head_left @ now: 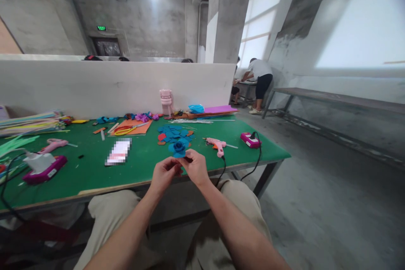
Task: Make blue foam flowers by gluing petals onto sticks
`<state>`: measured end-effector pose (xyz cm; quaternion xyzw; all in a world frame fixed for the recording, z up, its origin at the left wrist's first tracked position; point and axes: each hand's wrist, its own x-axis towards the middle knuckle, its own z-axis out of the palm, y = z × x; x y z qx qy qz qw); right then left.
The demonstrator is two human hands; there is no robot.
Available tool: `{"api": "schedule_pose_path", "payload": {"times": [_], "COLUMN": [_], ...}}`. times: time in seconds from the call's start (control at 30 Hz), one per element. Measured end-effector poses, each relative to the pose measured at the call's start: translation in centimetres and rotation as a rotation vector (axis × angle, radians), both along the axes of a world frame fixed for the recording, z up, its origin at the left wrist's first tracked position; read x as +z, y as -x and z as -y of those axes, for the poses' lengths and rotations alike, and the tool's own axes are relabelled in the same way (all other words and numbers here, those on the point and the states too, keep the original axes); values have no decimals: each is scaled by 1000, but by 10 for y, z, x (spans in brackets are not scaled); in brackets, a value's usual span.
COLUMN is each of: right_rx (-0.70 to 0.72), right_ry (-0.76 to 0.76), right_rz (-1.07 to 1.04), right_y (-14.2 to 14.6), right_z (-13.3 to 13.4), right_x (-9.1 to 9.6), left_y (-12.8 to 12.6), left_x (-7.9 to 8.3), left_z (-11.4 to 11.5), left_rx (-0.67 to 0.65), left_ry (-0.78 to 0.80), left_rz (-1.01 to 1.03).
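the room was grey concrete, with one white partition [120, 88] along the far side of one green table [85, 177]. at the table's front, the right hand [196, 166] pinched the base of a blue flower [179, 147], just above the near edge; the left hand [165, 174] was curled narrow against its underside, though whether it gripped could not be told.

the likeliest mishap was the right-hand glue gun [218, 144] being dragged off: its black cord [223, 168] hung over the edge near a knee, and a shift of the leg could have tugged it. a sleeveless forearm straying onto its nozzle might also have been burned, had it been hot. too tight a pinch could have creased the petals.

counted by size, there were two purple power sockets [249, 140], two pink glue guns, one pair of scissors [125, 130], one flower in hand, and blue pieces [172, 131] overlapping too much to count.
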<state>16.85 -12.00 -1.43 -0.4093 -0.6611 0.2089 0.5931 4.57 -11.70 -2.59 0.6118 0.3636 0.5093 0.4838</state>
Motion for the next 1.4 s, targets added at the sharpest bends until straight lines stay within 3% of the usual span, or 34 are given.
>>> {"api": "schedule_pose_path", "payload": {"times": [0.37,0.83,1.17,1.4], "right_rx": [-62,2,-25,187], "right_ry": [12,-9,139,33], "right_rz": [-37,-91,-201,-133], "right_y": [2,4,-4,-8], "right_z": [0,2,-6,-7], "right_x": [2,1,-1,1], "left_y": [5,3,2,2], "left_x": [2,4,6,3], "left_z": [-3,0,2,0], "left_rx": [100,36,4,105], "left_ry": [-64,1,97,-52], "left_rz": [-48,27,96,-15]}}
